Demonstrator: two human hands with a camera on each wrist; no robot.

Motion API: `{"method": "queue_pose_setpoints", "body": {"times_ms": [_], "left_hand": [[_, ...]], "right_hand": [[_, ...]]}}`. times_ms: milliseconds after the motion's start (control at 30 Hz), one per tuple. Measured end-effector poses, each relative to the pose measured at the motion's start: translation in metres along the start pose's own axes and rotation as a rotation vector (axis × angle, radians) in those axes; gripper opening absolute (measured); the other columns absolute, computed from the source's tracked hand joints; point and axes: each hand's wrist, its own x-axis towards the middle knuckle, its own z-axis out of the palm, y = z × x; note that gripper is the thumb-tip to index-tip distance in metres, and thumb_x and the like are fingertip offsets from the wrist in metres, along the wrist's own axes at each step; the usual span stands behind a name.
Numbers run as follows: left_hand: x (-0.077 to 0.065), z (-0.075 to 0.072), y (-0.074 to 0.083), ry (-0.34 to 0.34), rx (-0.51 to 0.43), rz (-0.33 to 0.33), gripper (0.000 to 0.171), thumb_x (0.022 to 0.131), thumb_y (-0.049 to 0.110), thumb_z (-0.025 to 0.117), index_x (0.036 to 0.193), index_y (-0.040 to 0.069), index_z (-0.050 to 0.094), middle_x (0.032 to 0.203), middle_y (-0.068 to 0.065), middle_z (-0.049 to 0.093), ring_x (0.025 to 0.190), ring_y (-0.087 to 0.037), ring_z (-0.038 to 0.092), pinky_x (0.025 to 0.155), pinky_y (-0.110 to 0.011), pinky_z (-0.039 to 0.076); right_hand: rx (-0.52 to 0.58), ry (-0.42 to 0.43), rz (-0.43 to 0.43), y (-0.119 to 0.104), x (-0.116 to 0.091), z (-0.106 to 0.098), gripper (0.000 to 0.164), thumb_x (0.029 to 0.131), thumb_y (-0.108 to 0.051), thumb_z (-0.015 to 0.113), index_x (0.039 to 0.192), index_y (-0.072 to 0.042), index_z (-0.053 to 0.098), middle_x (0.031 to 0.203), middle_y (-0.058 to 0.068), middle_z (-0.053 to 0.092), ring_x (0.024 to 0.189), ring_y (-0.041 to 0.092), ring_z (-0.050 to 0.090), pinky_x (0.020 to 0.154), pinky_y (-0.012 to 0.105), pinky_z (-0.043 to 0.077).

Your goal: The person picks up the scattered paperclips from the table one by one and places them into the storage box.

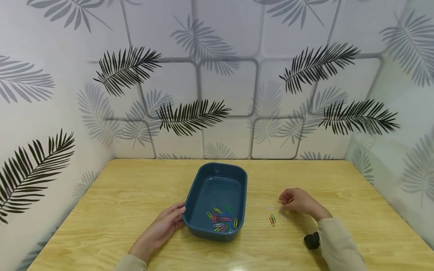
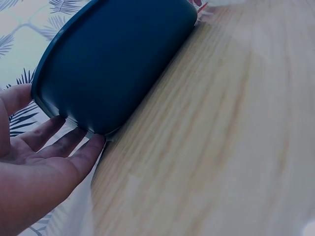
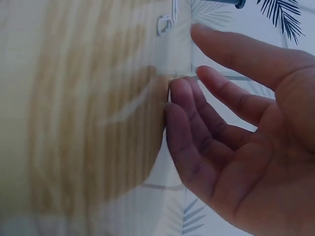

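A dark blue rectangular bin [image 1: 245, 195] stands mid-table. Several coloured paper clips [image 1: 226, 219] lie at its near end. My left hand [image 1: 164, 227] holds the bin's left side; in the left wrist view the thumb lies at the rim and the fingertips press against the wall. To the bin's right, my right hand [image 1: 300, 203] hovers low over the tabletop, thumb apart from loosely bent fingers. A thin yellowish line shows by those fingers in the head view. Near them lie a white paper clip [image 1: 269, 207], a green paper clip [image 1: 274, 218] and a red paper clip [image 1: 272, 221].
The wooden table [image 1: 142, 188] runs back to a wall [image 1: 230, 139] with a leaf pattern. Walls also flank it left and right. A small black object [image 1: 312, 240] is at the right sleeve [image 1: 339, 241].
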Motion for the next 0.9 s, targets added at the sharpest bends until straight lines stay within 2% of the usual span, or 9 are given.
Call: {"method": "queue_pose_setpoints", "body": {"times_ms": [133, 233, 333, 500, 900], "left_hand": [[0.0006, 0.0014, 0.0002, 0.01, 0.004, -0.003, 0.06, 0.103, 0.02, 0.046, 0.145, -0.016, 0.022, 0.145, -0.03, 0.035, 0.122, -0.023, 0.049, 0.1, -0.033, 0.041], [0.0019, 0.0014, 0.0008, 0.007, 0.007, 0.004, 0.061, 0.103, 0.021, 0.047, 0.145, -0.015, 0.022, 0.145, -0.03, 0.034, 0.124, -0.025, 0.047, 0.102, -0.035, 0.04], [0.0021, 0.0013, 0.0016, 0.001, 0.004, 0.008, 0.06, 0.103, 0.02, 0.046, 0.146, -0.015, 0.022, 0.146, -0.03, 0.033, 0.125, -0.025, 0.047, 0.102, -0.035, 0.04], [0.0009, 0.0011, 0.0017, -0.009, -0.001, 0.011, 0.06, 0.104, 0.019, 0.044, 0.146, -0.015, 0.02, 0.146, -0.029, 0.033, 0.125, -0.024, 0.047, 0.103, -0.035, 0.039], [0.0002, -0.0004, -0.0019, -0.006, 0.0, 0.002, 0.06, 0.103, 0.02, 0.046, 0.146, -0.015, 0.021, 0.144, -0.028, 0.037, 0.122, -0.022, 0.05, 0.1, -0.032, 0.041]], "right_hand": [[-0.016, -0.052, 0.039, -0.0012, -0.0033, -0.0009, 0.03, 0.077, -0.009, 0.081, 0.098, 0.003, 0.063, 0.085, 0.006, 0.059, 0.076, 0.019, 0.052, 0.064, 0.032, 0.046], [-0.062, -0.071, 0.027, -0.0045, -0.0033, 0.0002, 0.029, 0.076, -0.01, 0.082, 0.095, 0.0, 0.063, 0.082, 0.005, 0.057, 0.073, 0.019, 0.049, 0.064, 0.034, 0.044], [-0.098, -0.071, -0.002, -0.0079, -0.0023, 0.0016, 0.026, 0.075, -0.007, 0.082, 0.091, -0.002, 0.062, 0.079, 0.003, 0.056, 0.071, 0.019, 0.049, 0.063, 0.034, 0.043], [-0.068, -0.066, -0.029, -0.0085, -0.0013, 0.0025, 0.018, 0.076, 0.0, 0.078, 0.085, 0.0, 0.062, 0.071, 0.001, 0.056, 0.065, 0.017, 0.05, 0.06, 0.032, 0.043], [-0.116, -0.073, -0.05, -0.0059, -0.0026, 0.0045, 0.007, 0.082, 0.002, 0.072, 0.081, 0.0, 0.065, 0.071, 0.0, 0.06, 0.063, 0.014, 0.05, 0.057, 0.029, 0.044]]}}
